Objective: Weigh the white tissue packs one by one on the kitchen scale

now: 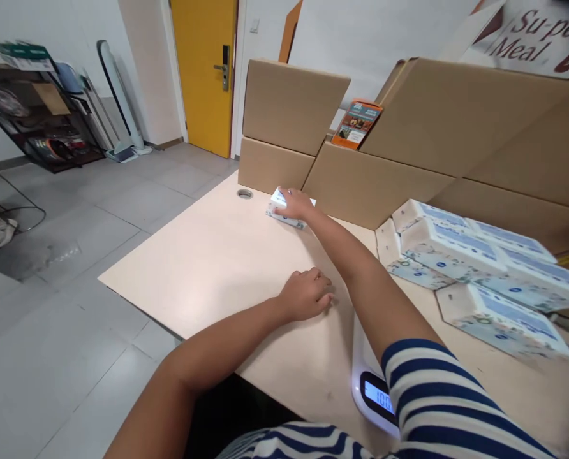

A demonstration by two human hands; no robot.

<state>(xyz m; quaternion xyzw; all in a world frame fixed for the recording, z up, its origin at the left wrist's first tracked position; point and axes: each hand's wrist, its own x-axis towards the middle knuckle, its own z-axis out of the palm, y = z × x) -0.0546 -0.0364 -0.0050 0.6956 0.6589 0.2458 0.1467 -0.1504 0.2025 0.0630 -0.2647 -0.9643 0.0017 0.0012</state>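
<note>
My right hand (294, 204) reaches across to the far side of the table and grips a white tissue pack (291, 220) with a blue floral print. That pack lies on the tabletop in front of the cardboard boxes. Nearer to me, my left hand (306, 294) rests on the table with its fingers curled in and nothing visible in them. A white digital scale (365, 357) sits below my right arm, which covers part of it. Its lit display (377, 396) shows digits starting with 100. Several more tissue packs (457, 245) are stacked at the right.
Large cardboard boxes (409, 172) line the table's back edge. An orange printed box (357, 124) leans on top of them. A cable hole (245, 194) is in the tabletop (193, 248). Beyond are a yellow door (203, 70), a shelf (40, 121) and another person's shoe (0, 233).
</note>
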